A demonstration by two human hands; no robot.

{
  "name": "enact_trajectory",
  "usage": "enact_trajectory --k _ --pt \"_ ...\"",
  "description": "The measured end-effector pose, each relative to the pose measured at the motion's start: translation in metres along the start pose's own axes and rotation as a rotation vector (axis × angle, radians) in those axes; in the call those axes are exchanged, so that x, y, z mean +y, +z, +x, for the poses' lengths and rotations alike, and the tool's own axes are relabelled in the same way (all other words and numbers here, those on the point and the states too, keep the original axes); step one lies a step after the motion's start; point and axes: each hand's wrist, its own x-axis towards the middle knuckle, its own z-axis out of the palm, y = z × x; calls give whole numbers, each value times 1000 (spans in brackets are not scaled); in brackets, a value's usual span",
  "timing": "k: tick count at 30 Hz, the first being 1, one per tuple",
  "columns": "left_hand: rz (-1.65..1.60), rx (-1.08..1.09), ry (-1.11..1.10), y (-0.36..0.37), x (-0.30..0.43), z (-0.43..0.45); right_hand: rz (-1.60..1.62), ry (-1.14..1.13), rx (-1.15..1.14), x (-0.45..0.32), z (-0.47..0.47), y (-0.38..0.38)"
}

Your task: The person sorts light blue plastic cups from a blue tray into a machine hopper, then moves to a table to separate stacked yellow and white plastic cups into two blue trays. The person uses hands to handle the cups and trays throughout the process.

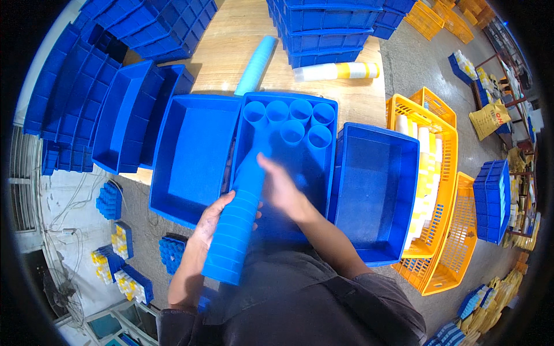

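A long stack of nested blue plastic cups (231, 233) lies slanted across my front, its lower end near my torso. My left hand (216, 214) wraps around the stack, with fingertips showing on its far side. My right hand (281, 186) is blurred at the stack's upper right side; its grip is unclear. Beneath both hands is a blue plastic crate (332, 173). Several upright blue cups (292, 132) stand at its far end. The near part of the crate is partly hidden by the stack and my arms.
Blue crates flank the middle one at left (194, 151) and right (372, 186). Crate stacks (329, 30) rise behind. On the wooden table (216, 47) lie a light-blue cup stack (256, 65) and a yellow-white one (337, 71). A yellow basket (448, 173) holds more stacks at right.
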Motion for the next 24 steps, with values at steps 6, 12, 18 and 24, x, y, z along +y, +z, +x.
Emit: enact_trajectory --k 6,12,18,24 --pt "-35 -120 -95 -15 8 0 35 168 -45 12 6 -9" --pt "-99 -154 -224 -33 22 0 100 95 73 36 19 -8" --pt "-15 -237 -367 -25 25 6 171 -323 221 22 -21 -23" --pt "196 -178 -395 -24 29 10 -159 -13 32 30 -30 -30"
